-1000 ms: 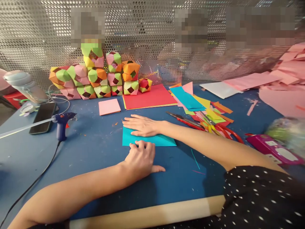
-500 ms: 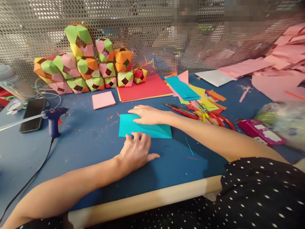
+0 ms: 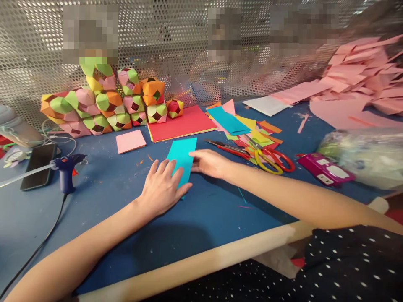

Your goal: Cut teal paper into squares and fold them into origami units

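A turquoise sheet of folded paper (image 3: pixel 184 147) stands lengthwise between my hands, tilted a little. My left hand (image 3: pixel 161 186) lies over its lower left part, fingers spread and slightly bent, covering that edge. On the other side, my right hand (image 3: pixel 208 162) pinches the paper's right edge, thumb on top and fingers curled beside and under it. Behind my right hand, a red-handled cutting tool with a pointed tip (image 3: pixel 231 148) and scissors with red and yellow handles (image 3: pixel 267 164) lie near a heap of coloured paper pieces (image 3: pixel 252 126).
A blue glue gun (image 3: pixel 66 174) and a phone (image 3: pixel 38 165) are at left. Folded paper balls (image 3: pixel 108 102) stack against the perforated metal screen. Pink squares (image 3: pixel 130 141), red sheets (image 3: pixel 185 121), a magenta device (image 3: pixel 325 169) and a pink paper pile (image 3: pixel 362 71) surround the work.
The turquoise paper has turned from lying crosswise to lengthwise. My right hand has moved from on top of it to its right edge; my left hand has shifted up and left. The view has shifted.
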`<state>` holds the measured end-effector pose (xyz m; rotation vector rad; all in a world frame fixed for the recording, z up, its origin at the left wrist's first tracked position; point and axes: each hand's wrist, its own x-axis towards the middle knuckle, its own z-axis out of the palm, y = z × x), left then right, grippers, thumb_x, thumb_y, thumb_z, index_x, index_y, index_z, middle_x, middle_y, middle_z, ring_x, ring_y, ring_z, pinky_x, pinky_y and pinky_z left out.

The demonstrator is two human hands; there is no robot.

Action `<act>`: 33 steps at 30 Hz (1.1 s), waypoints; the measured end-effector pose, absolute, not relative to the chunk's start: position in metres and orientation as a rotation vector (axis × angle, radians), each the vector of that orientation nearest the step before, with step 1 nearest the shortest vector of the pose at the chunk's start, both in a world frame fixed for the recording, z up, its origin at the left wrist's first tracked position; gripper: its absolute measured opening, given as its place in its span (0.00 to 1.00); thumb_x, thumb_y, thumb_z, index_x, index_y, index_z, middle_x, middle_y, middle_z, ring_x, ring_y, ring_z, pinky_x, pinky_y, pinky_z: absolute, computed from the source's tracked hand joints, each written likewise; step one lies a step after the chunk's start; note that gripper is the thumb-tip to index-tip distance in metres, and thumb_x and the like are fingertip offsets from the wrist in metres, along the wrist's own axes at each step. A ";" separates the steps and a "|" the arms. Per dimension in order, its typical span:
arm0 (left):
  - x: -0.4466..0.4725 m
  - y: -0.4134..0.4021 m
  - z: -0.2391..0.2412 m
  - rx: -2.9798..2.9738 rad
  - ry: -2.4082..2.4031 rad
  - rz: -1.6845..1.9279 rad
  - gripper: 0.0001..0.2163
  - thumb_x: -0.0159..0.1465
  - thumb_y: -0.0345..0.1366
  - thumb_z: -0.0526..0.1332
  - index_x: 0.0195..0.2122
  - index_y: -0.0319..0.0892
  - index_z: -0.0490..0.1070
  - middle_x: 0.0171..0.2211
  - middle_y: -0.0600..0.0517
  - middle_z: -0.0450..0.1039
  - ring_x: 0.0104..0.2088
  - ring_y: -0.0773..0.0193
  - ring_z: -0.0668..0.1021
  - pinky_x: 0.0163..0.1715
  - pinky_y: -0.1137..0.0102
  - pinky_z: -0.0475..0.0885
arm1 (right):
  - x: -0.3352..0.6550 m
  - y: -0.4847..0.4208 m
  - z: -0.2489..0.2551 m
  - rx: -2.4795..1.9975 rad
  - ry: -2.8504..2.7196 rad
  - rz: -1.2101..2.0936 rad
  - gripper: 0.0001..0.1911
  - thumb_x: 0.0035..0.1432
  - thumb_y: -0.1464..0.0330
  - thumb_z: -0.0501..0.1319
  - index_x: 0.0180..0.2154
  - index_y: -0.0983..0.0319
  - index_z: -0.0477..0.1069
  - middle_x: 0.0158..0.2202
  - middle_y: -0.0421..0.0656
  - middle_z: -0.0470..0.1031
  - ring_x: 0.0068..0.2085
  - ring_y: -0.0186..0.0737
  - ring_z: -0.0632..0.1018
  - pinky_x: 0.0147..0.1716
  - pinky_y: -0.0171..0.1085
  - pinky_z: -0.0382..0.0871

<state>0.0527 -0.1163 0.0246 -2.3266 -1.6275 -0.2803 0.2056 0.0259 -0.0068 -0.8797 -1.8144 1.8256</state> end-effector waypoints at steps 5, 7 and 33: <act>0.054 -0.116 0.013 -2.405 -1.686 -0.194 0.20 0.69 0.49 0.50 0.53 0.40 0.68 0.57 0.41 0.67 0.54 0.49 0.71 0.55 0.52 0.65 | 0.243 0.001 0.008 -0.796 -1.987 2.112 0.14 0.59 0.59 0.59 0.38 0.65 0.71 0.38 0.52 0.79 0.36 0.46 0.81 0.38 0.49 0.78; 0.052 -0.115 0.009 -2.422 -1.678 -0.156 0.19 0.69 0.46 0.51 0.53 0.40 0.68 0.57 0.40 0.66 0.54 0.49 0.71 0.54 0.52 0.66 | 0.261 0.011 0.013 -0.837 -2.291 1.794 0.16 0.61 0.59 0.57 0.41 0.64 0.72 0.39 0.50 0.80 0.34 0.43 0.81 0.35 0.44 0.78; 0.015 -0.081 0.009 -2.637 -1.675 -0.295 0.17 0.70 0.42 0.51 0.53 0.40 0.69 0.58 0.42 0.66 0.57 0.54 0.71 0.57 0.56 0.68 | 0.337 0.086 -0.016 -0.724 -2.467 0.083 0.13 0.64 0.69 0.54 0.46 0.63 0.74 0.43 0.47 0.77 0.45 0.44 0.75 0.45 0.43 0.66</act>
